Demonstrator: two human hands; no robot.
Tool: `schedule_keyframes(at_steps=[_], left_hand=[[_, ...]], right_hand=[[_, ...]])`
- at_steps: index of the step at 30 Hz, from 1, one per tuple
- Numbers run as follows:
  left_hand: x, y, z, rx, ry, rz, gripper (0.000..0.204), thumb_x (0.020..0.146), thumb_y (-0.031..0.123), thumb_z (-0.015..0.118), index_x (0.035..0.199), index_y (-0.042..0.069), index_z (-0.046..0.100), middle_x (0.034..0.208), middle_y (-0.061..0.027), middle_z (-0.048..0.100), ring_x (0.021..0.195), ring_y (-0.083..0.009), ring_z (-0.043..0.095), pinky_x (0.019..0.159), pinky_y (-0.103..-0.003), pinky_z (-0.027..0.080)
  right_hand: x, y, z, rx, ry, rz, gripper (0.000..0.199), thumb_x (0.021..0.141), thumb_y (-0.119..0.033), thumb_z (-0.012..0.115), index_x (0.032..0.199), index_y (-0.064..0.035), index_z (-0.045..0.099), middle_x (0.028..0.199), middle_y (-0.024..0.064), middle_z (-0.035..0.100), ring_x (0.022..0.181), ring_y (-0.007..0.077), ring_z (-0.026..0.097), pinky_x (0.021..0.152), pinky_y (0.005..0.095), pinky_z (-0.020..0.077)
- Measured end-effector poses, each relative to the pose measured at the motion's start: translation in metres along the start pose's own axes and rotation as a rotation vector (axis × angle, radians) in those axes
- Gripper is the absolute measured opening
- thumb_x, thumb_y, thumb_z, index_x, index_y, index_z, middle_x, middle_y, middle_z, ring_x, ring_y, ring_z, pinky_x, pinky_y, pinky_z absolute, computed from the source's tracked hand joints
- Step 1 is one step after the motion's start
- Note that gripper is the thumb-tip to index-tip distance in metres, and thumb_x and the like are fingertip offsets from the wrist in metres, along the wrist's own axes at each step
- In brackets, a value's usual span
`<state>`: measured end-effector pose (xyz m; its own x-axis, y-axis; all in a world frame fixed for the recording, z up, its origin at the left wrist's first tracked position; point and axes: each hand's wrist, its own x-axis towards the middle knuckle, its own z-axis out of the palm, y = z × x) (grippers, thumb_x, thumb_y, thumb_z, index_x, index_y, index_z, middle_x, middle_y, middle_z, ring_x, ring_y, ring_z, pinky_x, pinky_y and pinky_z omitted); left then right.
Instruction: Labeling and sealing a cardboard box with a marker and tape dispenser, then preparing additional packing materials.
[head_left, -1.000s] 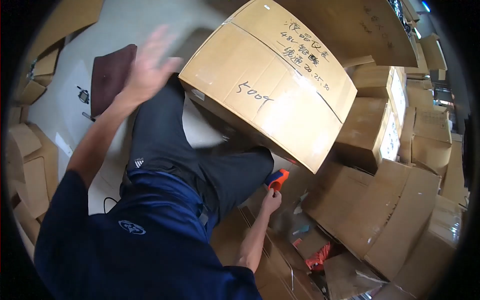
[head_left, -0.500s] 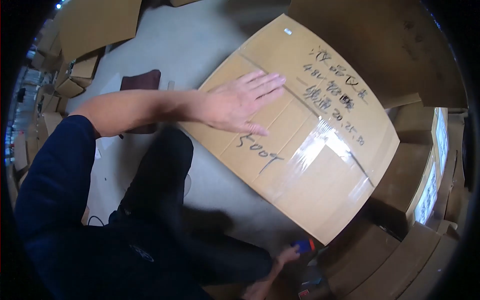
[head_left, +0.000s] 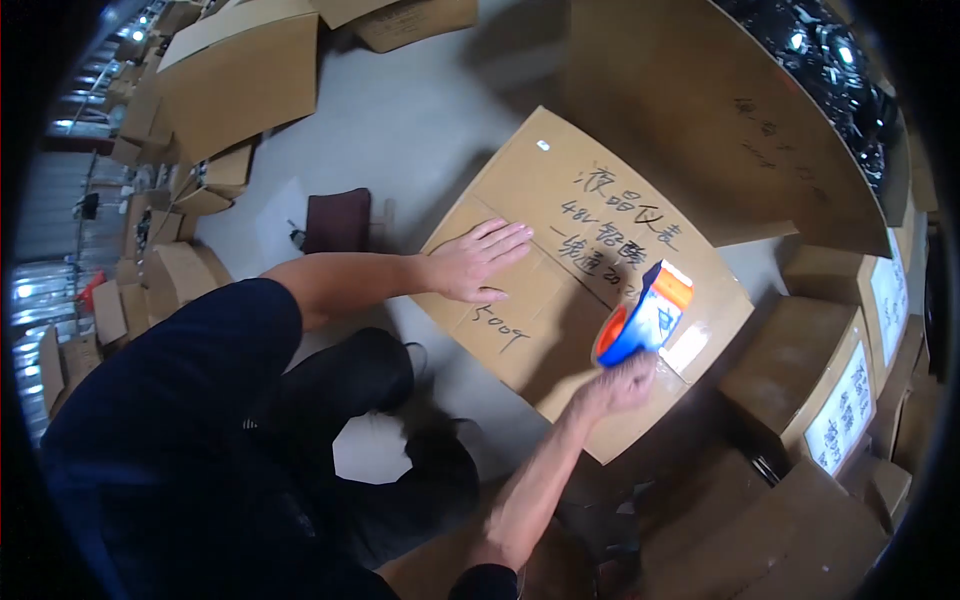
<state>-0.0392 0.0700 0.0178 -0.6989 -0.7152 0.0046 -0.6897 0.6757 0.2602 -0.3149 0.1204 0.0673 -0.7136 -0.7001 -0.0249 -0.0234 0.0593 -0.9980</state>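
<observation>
Far right: a tall brown cardboard wall, glossy black material showing beyond its rim. Right: stacked cartons bearing white labels. Far left: a flapped carton. Left, on grey floor: a maroon rectangular item, type undetermined, small dark object beside it.

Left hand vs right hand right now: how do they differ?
Grip: the left hand holds nothing; the right hand grips an orange-and-blue tape dispenser.
Shape: the left hand is flat, fingers extended; the right hand's fingers are curled.
Place: the left hand lies palm-down on the carton; the right is over its right part, contact unclear.
Shared: both are bare and appear over the same carton.
</observation>
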Motion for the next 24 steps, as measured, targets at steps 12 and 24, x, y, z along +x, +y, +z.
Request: schedule_keyframes(at_steps=[12, 24], left_hand=[[-0.003, -0.012, -0.013, -0.099, -0.024, -0.048, 0.086, 0.086, 0.047, 0.067, 0.148, -0.002, 0.036, 0.16, -0.0217, 0.028, 0.149, -0.0349, 0.026, 0.121, -0.052, 0.018], [-0.011, 0.005, -0.131, -2.169, -0.403, -1.152, 0.04, 0.1, 0.037, 0.062, 0.106, -0.001, 0.069, 0.106, -0.0059, 0.07, 0.1, -0.0169, 0.065, 0.094, -0.034, 0.051]], right_hand=[[-0.013, -0.015, 0.015, -0.307, -0.152, 0.207, 0.047, 0.104, -0.035, 0.049, 0.092, 0.009, 0.059, 0.078, 0.0085, 0.057, 0.07, 0.0179, 0.049, 0.063, 0.0355, 0.0427], [-0.103, -0.125, 0.036, -0.603, -0.457, 0.156, 0.047, 0.102, -0.031, 0.053, 0.066, -0.0018, 0.044, 0.056, 0.0039, 0.04, 0.055, 0.0135, 0.035, 0.05, 0.035, 0.0305]])
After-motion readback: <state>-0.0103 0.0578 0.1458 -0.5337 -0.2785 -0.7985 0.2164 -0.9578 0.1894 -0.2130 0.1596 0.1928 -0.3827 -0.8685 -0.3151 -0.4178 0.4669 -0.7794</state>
